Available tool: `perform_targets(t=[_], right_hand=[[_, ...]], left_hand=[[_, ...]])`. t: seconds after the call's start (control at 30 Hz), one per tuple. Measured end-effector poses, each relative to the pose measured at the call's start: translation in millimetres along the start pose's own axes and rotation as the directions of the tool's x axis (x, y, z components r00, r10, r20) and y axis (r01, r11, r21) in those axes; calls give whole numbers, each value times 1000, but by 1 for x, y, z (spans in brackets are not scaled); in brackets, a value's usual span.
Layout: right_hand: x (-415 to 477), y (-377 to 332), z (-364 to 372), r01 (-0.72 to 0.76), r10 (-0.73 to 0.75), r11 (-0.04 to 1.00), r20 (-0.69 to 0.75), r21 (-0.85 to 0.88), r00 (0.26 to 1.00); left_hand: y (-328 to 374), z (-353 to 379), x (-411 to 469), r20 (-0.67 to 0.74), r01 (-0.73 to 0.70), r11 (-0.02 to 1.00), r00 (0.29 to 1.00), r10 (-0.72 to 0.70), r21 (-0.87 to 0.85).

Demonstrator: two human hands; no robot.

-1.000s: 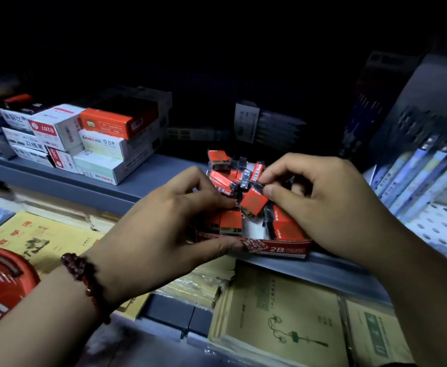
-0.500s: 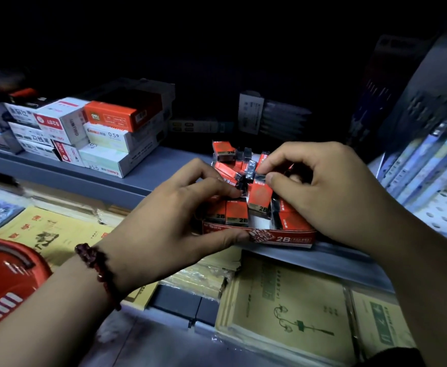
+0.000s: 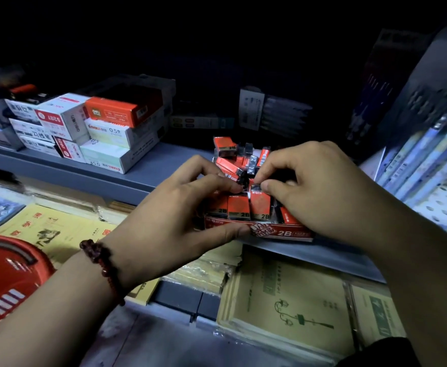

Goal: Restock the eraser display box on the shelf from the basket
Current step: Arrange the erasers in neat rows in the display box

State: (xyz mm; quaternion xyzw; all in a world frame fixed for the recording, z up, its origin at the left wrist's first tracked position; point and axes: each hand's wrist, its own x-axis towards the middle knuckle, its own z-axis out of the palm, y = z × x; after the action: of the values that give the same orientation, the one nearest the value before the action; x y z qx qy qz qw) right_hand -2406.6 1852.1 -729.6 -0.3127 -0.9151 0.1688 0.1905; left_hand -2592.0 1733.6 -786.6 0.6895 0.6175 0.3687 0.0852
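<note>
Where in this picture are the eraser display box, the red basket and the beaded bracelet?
eraser display box (image 3: pixel 283 232): head view, on its red front wall near the 2B print.
red basket (image 3: pixel 31 274): head view, on its red wall, lower left.
beaded bracelet (image 3: pixel 98 254): head view, on the beads at the left wrist.

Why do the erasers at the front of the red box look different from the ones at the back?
The front-row erasers stand upright, side by side, showing their 2B labels; the back erasers lie tilted in a jumble. The front-row erasers sit neatly against the display box wall; the back erasers are heaped on one another. Both have red and black wrappers.
</note>
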Motion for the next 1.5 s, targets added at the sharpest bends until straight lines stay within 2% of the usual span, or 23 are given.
perform_targets(t=[0.43,0.5,0.7,0.93,1.03,1.17,1.4,1.5], right_hand=[[-1,-8,7,87,-31,962,216,-259,976],[-2,-13,9,103,-33,948,228,-301,973],[-3,-10,6,95,-28,958,241,-271,970],[-9,-10,11,155,-67,915,239,-372,969],[-9,-6,14,155,-89,926,201,-344,976],[-6,3,12,117,-91,975,140,-191,986],[-5,10,8,170,-150,981,190,-92,970],[-6,11,10,176,-160,980,164,-88,973]], left_hand=[[-1,-1,-4,21,-9,1000,1000,9,-18],[-1,-1,-5,20,-18,1000,1000,19,-7],[-4,-2,-8,-5,-10,999,1000,10,-44],[-3,0,-9,-12,14,993,1000,-15,-114],[-2,1,-8,-18,30,986,999,-33,-162],[-2,0,-8,-40,73,975,996,-83,-208],[0,-3,-6,-50,110,965,991,-125,-239],[-3,-2,-6,-53,111,965,991,-127,-239]])
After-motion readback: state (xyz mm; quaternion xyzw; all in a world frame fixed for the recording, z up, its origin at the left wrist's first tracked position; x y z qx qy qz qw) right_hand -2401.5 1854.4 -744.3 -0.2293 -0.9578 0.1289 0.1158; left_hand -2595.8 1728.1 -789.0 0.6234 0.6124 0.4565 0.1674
